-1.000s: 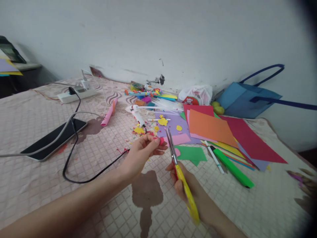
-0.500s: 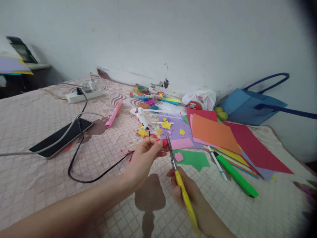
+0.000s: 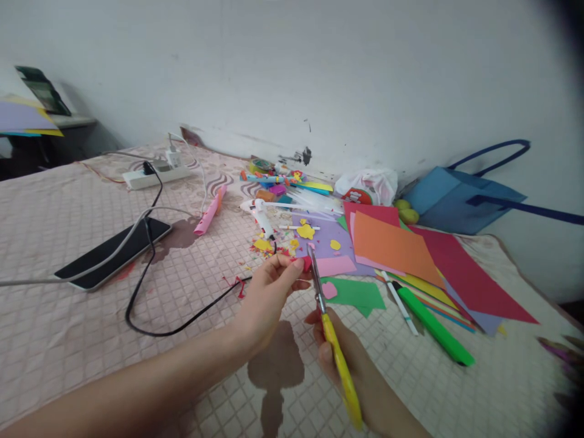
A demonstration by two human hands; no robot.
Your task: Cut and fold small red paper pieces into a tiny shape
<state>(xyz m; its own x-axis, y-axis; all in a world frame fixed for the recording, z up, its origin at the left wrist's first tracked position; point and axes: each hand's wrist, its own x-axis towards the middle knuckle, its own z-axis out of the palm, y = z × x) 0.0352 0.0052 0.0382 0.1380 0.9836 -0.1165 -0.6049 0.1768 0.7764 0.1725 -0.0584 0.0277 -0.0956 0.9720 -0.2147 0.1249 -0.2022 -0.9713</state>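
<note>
The left hand [image 3: 269,292] is pinching a small red scrap [image 3: 306,263] while the right hand [image 3: 340,356] is gripping yellow scissors [image 3: 335,353], blades working at its edge; trimming looks unfinished, cut shapes [image 3: 305,231] already lying beyond.

Head cam only: looks fwd/down over quilted table [image 3: 91,340], close, toward wall [image 3: 319,73].

- One pair of yellow scissors [image 3: 335,347].
- One small pink paper piece [image 3: 306,263].
- One black phone [image 3: 114,253].
- One white power strip [image 3: 155,175].
- One white glue gun [image 3: 261,215].
- One green marker [image 3: 433,329].
- One white pen [image 3: 400,302].
- One blue bag [image 3: 460,196].
- One white plastic bag [image 3: 367,182].
- One rolled pink paper [image 3: 210,210].
- Two small green fruits [image 3: 406,210].
</note>
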